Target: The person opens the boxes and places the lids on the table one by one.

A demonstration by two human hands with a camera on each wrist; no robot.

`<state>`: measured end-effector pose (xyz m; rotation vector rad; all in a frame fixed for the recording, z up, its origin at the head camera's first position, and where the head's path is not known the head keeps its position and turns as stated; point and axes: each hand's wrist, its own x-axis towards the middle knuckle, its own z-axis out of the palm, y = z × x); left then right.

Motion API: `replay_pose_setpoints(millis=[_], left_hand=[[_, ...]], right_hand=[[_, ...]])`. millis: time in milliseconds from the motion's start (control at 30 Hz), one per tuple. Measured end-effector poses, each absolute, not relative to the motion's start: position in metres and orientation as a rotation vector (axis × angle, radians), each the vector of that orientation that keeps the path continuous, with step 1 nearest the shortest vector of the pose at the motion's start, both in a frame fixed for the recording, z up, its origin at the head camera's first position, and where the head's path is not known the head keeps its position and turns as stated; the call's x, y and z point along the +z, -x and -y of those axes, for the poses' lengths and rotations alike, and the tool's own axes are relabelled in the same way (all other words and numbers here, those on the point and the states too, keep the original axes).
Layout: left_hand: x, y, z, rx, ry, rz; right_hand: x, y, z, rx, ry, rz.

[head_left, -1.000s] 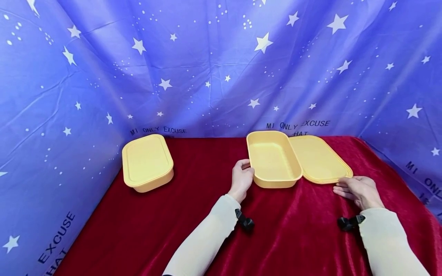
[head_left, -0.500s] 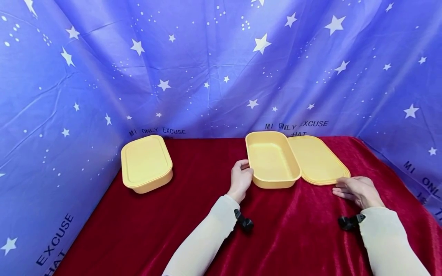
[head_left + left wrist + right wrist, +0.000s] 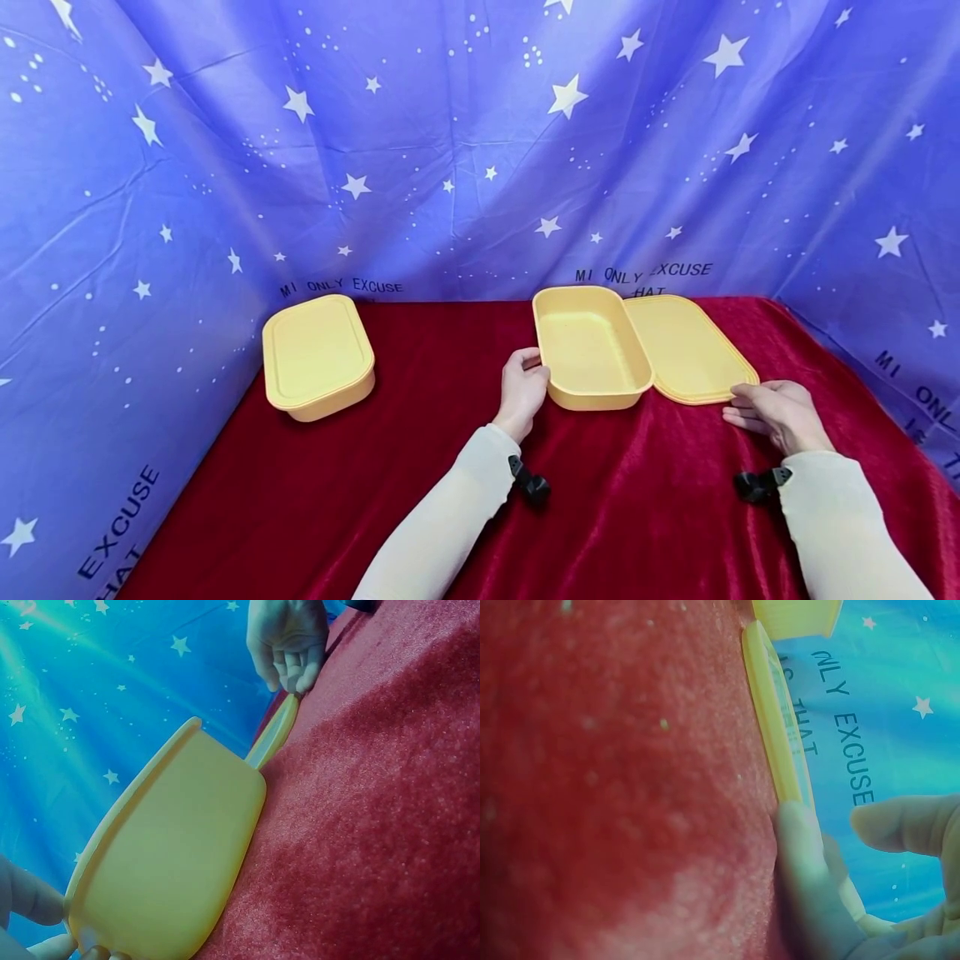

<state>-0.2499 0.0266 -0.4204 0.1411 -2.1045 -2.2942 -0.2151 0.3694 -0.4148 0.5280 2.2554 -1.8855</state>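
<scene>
In the head view, your left hand [image 3: 522, 387] touches the left side of the open yellow rectangular plastic-looking box [image 3: 596, 354]; the flat yellow round-cornered lid [image 3: 690, 350] lies just right of that box, your right hand [image 3: 780, 412] at its near corner. A lidded yellow rectangular box [image 3: 318, 354] stands well left of the open one, all on red velvety cloth [image 3: 450, 350]. In the left wrist view, your fingers meet rim and wall; I cannot tell whether they grip. In the right wrist view, your digits spread apart, one against the lid's edge. Judging progress, one box is covered; the other remains uncovered.
</scene>
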Motion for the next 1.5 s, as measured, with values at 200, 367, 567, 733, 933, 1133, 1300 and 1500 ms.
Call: replay_pose_setpoints(millis=[200,367,567,733,933,1133,1300,1500], left_hand=[[-0.420,0.249,-0.026,-2.284,-0.147,2.131],[-0.419,0.249,-0.026,-2.296,-0.150,2.129],[-0.417,0.250,-0.025,-2.298,-0.166,2.139],[-0.415,0.250,-0.021,-2.265,-0.158,2.163],[-0.412,0.250,-0.016,-2.184,-0.157,2.206],[-0.408,0.248,-0.007,-2.121,-0.082,2.257],[-0.405,0.246,0.007,-2.056,-0.027,2.340],[-0.403,0.245,0.023,-1.916,0.054,2.457]], right_hand=[[-0.412,0.214,-0.365,-1.896,-0.507,-2.301],[-0.407,0.215,-0.358,-1.918,-0.441,-2.336],[-0.398,0.218,-0.349,-1.761,-0.334,-2.475],[-0.392,0.220,-0.337,-1.566,-0.236,-2.634],[-0.383,0.220,-0.322,-1.468,-0.176,-2.708],[-0.377,0.222,-0.309,-1.228,-0.063,-2.872],[-0.376,0.225,-0.300,-0.973,0.063,-3.049],[-0.372,0.226,-0.291,-0.895,0.135,-3.091]])
